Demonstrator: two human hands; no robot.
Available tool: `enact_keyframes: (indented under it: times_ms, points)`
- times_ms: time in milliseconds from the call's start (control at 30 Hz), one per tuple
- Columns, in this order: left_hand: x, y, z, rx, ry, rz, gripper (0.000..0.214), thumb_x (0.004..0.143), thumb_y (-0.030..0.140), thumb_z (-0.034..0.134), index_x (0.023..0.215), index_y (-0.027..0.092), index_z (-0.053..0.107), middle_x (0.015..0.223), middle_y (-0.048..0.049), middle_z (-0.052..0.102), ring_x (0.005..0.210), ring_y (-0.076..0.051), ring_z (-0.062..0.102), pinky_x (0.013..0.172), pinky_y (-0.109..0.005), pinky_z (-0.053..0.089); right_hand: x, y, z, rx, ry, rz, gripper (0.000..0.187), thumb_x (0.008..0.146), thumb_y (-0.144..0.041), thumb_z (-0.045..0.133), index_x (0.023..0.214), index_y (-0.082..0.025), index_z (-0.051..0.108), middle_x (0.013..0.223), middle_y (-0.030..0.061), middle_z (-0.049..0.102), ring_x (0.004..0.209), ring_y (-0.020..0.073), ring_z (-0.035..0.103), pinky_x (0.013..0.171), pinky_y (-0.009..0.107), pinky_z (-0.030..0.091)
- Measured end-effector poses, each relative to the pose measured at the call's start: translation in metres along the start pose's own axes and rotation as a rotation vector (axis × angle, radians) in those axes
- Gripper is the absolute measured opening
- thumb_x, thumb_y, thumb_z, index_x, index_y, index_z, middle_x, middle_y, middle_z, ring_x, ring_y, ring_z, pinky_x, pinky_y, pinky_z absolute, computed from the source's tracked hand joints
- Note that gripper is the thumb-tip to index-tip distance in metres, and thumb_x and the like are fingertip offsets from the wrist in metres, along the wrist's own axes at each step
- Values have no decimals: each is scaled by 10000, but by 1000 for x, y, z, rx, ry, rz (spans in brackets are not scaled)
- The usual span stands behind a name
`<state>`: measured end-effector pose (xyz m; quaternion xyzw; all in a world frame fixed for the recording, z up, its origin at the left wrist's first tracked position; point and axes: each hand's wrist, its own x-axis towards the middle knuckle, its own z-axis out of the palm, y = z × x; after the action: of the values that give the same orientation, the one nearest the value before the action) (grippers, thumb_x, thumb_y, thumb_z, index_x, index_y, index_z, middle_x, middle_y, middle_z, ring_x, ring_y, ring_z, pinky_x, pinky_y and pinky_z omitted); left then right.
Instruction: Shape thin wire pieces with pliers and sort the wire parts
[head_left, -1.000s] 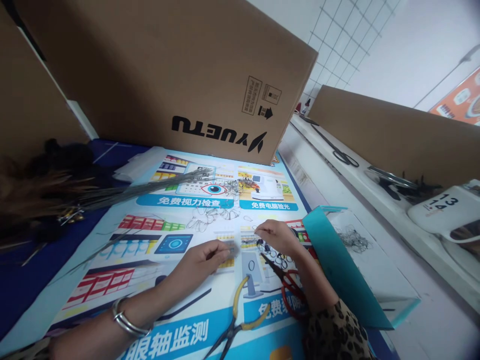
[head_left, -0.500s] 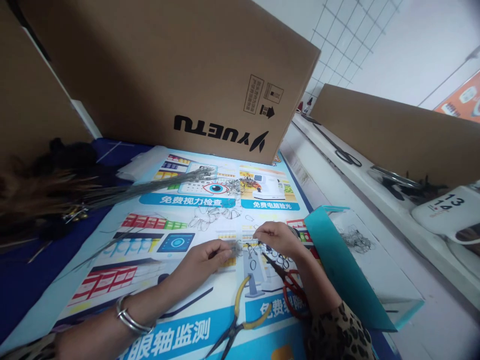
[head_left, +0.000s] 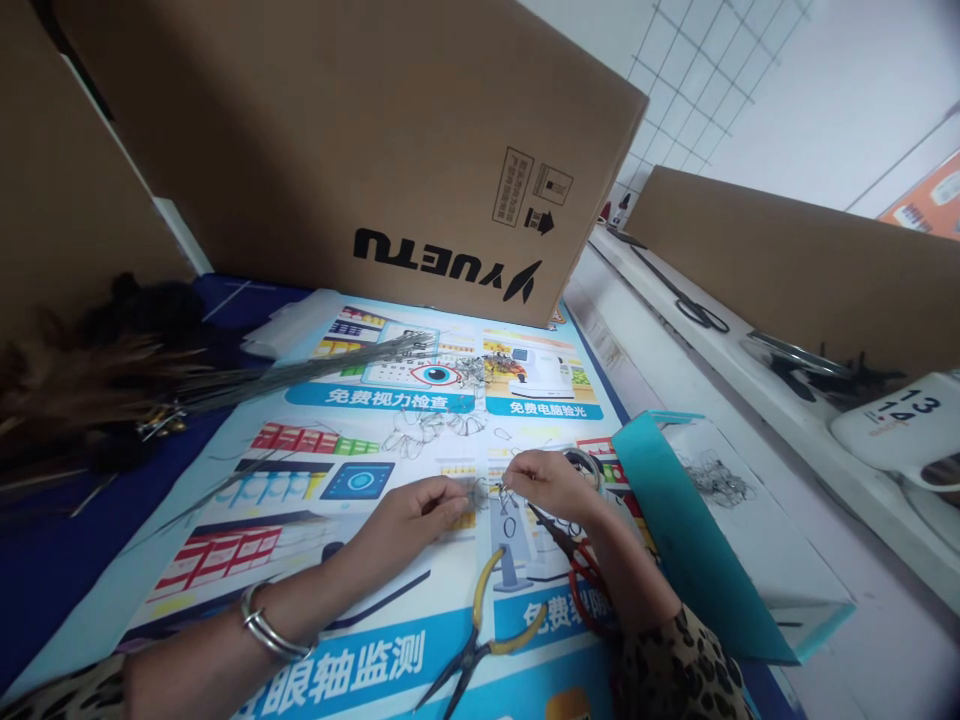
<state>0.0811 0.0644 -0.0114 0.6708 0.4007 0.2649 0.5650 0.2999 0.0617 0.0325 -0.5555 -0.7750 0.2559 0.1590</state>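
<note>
My left hand point(head_left: 427, 508) is closed in a pinch, and a thin wire loop point(head_left: 481, 490) sticks out past its fingertips. Close to its right, my right hand point(head_left: 551, 482) also pinches, its fingertips at the small dark wire pieces; what it grips is too fine to make out. Small dark rings lie on the printed sheet under and beside the right hand. Red-handled scissors point(head_left: 577, 570) lie partly beneath my right forearm. Nearer me, yellow-handled pliers point(head_left: 478, 630) rest with their handles spread. Beyond my hands lie several loose wire loops point(head_left: 420, 428).
A bundle of grey wires point(head_left: 337, 368) and brown feathery stems point(head_left: 90, 360) lie at left. A teal-edged open box point(head_left: 697, 540) holding tangled wire point(head_left: 716, 480) stands right. A large cardboard box point(head_left: 360, 130) blocks the back. A mug point(head_left: 892, 420) sits on the right ledge.
My right hand has shifted slightly left and down, bringing its fingertips nearer the wire loop. My left hand keeps its pinch. The whole view has drifted slightly.
</note>
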Motion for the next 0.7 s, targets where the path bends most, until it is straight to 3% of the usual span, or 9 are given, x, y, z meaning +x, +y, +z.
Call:
enact_keyframes:
  times_ms: [167,400,700]
  points:
    - [-2,3,0,166,-47,120,256,820,334,417,703,166,571,650,5,541,614,-130,470,555,-212,332,-1,-3,4,29,-1,6,231,828,-283,457,684,-154,584,647,-20,551,613,91,481,542,178,314]
    - [-6,4,3,506,-57,222,193,790,225,435,840,234,622,811,-10,586,747,-160,528,661,-244,364,-2,-11,12,101,-25,-20,180,826,-230,453,736,-165,594,708,-22,580,667,90,511,580,172,332]
    - [-3,9,0,146,-1,169,264,818,341,444,691,157,583,684,-7,549,650,-134,484,599,-233,361,-4,-31,23,107,20,-40,169,814,-229,478,702,-164,586,675,-19,555,654,91,485,593,181,338]
